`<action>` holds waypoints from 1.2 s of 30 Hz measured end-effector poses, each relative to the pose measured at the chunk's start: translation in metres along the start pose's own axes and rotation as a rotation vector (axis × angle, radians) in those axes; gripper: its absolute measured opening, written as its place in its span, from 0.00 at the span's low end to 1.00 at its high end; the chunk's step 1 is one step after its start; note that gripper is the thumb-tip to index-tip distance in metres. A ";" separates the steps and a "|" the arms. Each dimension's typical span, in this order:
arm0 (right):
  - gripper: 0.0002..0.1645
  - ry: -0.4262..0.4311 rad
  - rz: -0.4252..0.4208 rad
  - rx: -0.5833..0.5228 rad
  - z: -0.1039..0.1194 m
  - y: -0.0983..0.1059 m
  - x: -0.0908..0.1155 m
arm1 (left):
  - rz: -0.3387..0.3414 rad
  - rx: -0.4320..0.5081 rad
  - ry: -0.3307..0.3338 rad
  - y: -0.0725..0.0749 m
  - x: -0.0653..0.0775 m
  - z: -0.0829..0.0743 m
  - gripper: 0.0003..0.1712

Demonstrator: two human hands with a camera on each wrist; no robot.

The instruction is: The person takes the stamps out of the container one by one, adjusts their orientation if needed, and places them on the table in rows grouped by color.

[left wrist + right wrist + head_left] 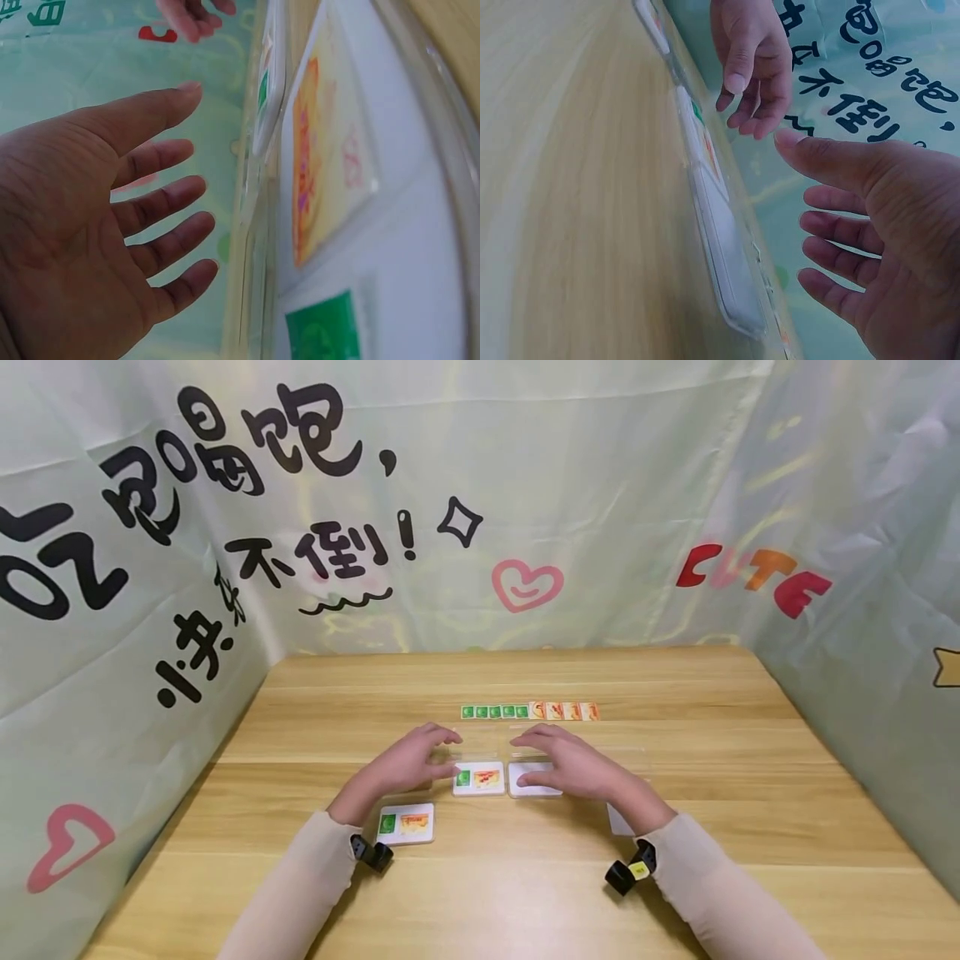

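The middle card (478,779) is lying flat on the counter (495,893) between the hands, showing a green and an orange sticker. Just to its right the plain card (536,792) is lying, partly covered in the head view by the right hand (577,768). The left hand (412,760) is hovering by the middle card's left edge. Both hands are released, fingers spread and slightly bent. From the head each thumb is overlapping a card, but the wrist views are showing gaps between thumbs and cards. The left card (406,823) is resting near the left wrist; only the left wrist view is revealing reddish marks on its orange sticker. A right card (618,821) is peeking out from behind the right forearm in the head view. Beyond the hands, that view is also showing five green stickers (495,712) and four orange stickers (563,711) lying in a row. A printed cloth (600,485) is hanging behind.
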State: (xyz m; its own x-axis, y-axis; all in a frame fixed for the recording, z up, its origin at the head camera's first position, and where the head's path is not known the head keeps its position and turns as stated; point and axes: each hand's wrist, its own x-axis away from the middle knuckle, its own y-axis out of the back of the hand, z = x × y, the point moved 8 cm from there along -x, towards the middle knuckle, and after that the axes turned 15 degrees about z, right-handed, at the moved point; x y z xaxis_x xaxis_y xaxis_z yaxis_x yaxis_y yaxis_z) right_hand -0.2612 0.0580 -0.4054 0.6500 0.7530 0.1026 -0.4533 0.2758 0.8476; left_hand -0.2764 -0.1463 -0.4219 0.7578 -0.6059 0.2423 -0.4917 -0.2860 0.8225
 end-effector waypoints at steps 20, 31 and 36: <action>0.31 0.043 -0.002 -0.017 0.016 -0.006 -0.025 | 0.087 -0.106 -0.024 -0.017 -0.004 -0.014 0.42; 0.27 0.066 0.029 -0.034 0.026 -0.014 -0.039 | 0.099 -0.154 -0.003 -0.020 -0.005 -0.016 0.40; 0.25 0.076 0.031 -0.015 0.029 -0.020 -0.044 | 0.096 -0.153 0.017 -0.021 -0.005 -0.015 0.39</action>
State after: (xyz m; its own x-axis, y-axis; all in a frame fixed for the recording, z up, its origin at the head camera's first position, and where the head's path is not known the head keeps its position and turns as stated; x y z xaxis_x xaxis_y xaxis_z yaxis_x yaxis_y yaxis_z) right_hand -0.2634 0.0021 -0.4119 0.5881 0.8040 0.0883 -0.4815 0.2603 0.8369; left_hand -0.2634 -0.1258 -0.4331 0.7187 -0.6115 0.3308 -0.4916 -0.1104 0.8638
